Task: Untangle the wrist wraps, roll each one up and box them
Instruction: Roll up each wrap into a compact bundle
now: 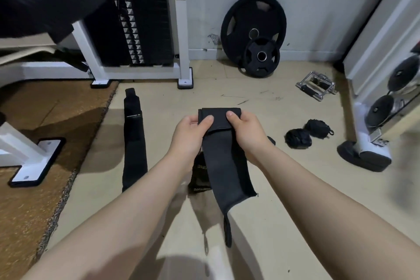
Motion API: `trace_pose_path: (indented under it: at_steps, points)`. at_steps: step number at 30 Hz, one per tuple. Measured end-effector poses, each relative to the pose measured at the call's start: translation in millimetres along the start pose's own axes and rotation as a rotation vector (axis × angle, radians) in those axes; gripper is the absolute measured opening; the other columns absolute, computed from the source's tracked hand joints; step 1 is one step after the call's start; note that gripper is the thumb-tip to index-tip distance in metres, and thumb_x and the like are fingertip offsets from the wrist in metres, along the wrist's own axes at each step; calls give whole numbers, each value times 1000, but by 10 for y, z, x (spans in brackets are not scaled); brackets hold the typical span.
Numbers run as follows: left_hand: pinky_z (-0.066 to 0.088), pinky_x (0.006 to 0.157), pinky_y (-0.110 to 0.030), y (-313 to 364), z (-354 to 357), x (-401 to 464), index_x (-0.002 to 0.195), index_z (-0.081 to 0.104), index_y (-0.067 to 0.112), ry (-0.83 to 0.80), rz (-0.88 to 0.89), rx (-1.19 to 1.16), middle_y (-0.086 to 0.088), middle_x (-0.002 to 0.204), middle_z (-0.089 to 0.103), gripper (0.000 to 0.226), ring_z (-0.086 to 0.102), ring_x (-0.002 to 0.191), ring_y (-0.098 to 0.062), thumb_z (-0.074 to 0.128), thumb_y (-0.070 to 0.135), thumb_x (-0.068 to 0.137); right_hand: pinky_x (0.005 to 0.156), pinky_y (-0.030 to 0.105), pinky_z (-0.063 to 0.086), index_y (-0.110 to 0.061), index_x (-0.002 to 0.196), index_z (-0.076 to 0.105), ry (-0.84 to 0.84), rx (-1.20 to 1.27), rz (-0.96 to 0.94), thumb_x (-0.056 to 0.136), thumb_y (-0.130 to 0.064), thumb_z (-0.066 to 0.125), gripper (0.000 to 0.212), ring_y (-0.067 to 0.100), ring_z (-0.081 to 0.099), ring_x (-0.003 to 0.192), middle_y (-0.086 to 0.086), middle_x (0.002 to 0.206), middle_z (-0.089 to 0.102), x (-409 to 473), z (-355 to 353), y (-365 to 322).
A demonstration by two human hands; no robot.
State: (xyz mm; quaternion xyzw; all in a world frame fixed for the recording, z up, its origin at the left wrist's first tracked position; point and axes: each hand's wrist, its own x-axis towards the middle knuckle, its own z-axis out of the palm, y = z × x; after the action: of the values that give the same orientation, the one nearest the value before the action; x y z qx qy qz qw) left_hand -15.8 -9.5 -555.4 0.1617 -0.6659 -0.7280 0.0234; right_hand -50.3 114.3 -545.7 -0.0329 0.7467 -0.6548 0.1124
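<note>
Both hands hold a black wrist wrap (225,161) above the floor. My left hand (193,130) pinches its folded top end from the left, thumb on top. My right hand (246,129) grips the same end from the right. The rest of the wrap hangs down toward me, ending in a thin thumb loop (228,232). A second black wrap (134,141) lies stretched out flat on the floor to the left. Two rolled black wraps (297,138) (318,128) sit on the floor to the right. A black box or pouch with lettering (200,177) lies under the hanging wrap.
A white weight-stack machine (145,25) stands at the back left. Two black weight plates (253,29) lean on the wall. A chrome cable handle (316,85) lies on the floor at the right, beside a white rack foot (363,154). A brown mat (45,143) covers the left floor.
</note>
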Motion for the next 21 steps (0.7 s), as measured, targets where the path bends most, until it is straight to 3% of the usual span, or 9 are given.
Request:
trace_pose_path:
  at_steps: [3, 7, 10, 14, 16, 19, 21]
  points:
    - [47, 56, -22, 172, -4, -70, 106, 51, 17, -29, 13, 60, 2, 91, 65, 20, 64, 71, -6, 57, 33, 95, 81, 30, 54, -20, 105, 57, -71, 13, -27, 102, -14, 38, 20, 17, 65, 95, 1, 104, 68, -52, -36, -189]
    - [55, 68, -34, 467, -19, -61, 117, 47, 22, -67, 68, 133, -4, 108, 66, 25, 66, 92, -20, 57, 29, 95, 93, 39, 51, -31, 121, 46, -112, -2, -67, 101, -12, 38, 28, 20, 61, 110, -1, 121, 61, -145, -78, -428]
    - [57, 80, -42, 671, -34, -48, 111, 49, 26, -80, 135, 83, -2, 108, 67, 18, 66, 96, -22, 57, 22, 95, 87, 34, 54, -39, 124, 40, -112, -4, -74, 101, -25, 41, 27, 11, 59, 110, -11, 124, 57, -206, -88, -565]
    - [56, 85, -44, 718, -5, -44, 104, 49, 25, 1, 190, -7, -1, 105, 67, 15, 66, 96, -20, 57, 17, 95, 94, 39, 51, -24, 129, 46, -173, -32, 55, 97, -47, 43, 39, 13, 63, 106, -4, 119, 64, -306, -91, -608]
    - [55, 88, -46, 658, 3, -38, 103, 49, 24, 66, 195, -60, -1, 106, 67, 15, 65, 98, -21, 57, 15, 95, 95, 42, 51, -21, 131, 44, -209, 10, 96, 97, -35, 51, 38, 18, 65, 104, 1, 116, 66, -357, -103, -549]
    - [54, 89, -47, 554, -61, -5, 111, 50, 21, 152, 138, -129, -2, 113, 65, 16, 63, 104, -23, 54, 15, 97, 93, 48, 51, -31, 144, 26, -225, -72, 182, 86, -20, 66, 71, 29, 67, 98, 9, 112, 64, -390, -155, -407]
    - [54, 90, -44, 465, -149, 35, 124, 47, 16, 180, 105, -152, -5, 116, 63, 26, 62, 106, -25, 52, 15, 98, 79, 41, 53, -34, 145, 22, -244, -163, 220, 82, -18, 68, 79, 27, 65, 81, 8, 95, 63, -417, -187, -341]
